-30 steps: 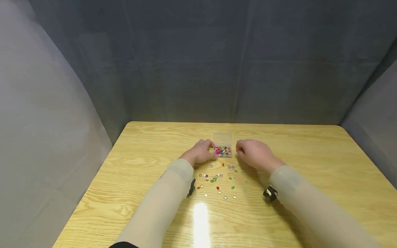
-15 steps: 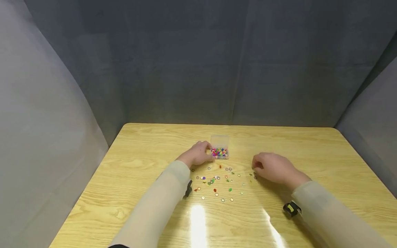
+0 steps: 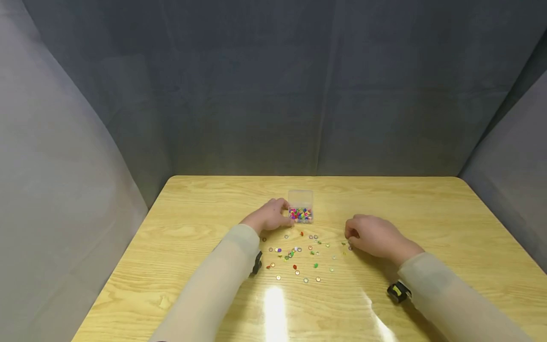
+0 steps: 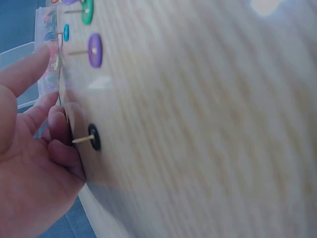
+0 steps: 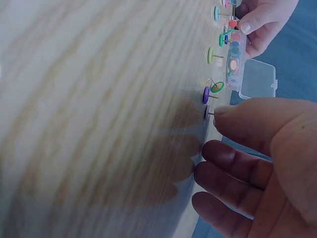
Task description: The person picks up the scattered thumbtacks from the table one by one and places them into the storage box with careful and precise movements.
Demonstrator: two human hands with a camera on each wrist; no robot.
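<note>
A small clear box [image 3: 300, 214] full of coloured push pins stands mid-table with its lid [image 3: 300, 196] folded back. My left hand [image 3: 279, 214] holds the box's left side; in the left wrist view the thumb [image 4: 29, 67] lies against the box wall [image 4: 49, 29] and the curled fingers rest on the table by a black pin [image 4: 93, 137]. Several loose pins [image 3: 299, 251] lie scattered nearer me. My right hand [image 3: 351, 234] hovers curled at the right edge of the scatter. Its thumb tip [image 5: 225, 111] touches the point of a dark pin [image 5: 206, 112], with the other fingers apart below.
The pins lie on a wooden table [image 3: 427, 209], which is walled in by grey cloth at the back and on both sides. A purple pin [image 5: 205, 94] and a green pin [image 5: 216, 87] lie just beyond the right thumb. A black strap piece [image 3: 396, 292] hangs under the right sleeve.
The right hand has drawn back from the box to the right edge of the scattered pins and settled there. The left hand has stayed at the box.
</note>
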